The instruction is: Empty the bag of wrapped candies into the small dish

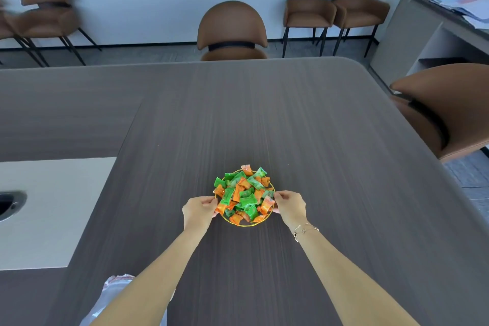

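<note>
Currently, status by item:
Dish [239,223]: on the table [317,140], directly ahead of both hands, heaped with candies [243,194].
Left hand [199,210]: fingers pinched on the dish's left rim.
Right hand [289,206]: fingers pinched on the right rim.
Key relation: dish centred between the hands, equally near each.
Bag [116,296]: lies flat near the body, under the left forearm, apparently emptied.
Judgement: pouring appears complete.

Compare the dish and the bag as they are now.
The dish sits mid-table, heaped with green and orange candies; the bag lies flat at the near edge, apparently empty. The left hand and right hand hold the dish; neither touches the bag. Both rest on the table.
</note>
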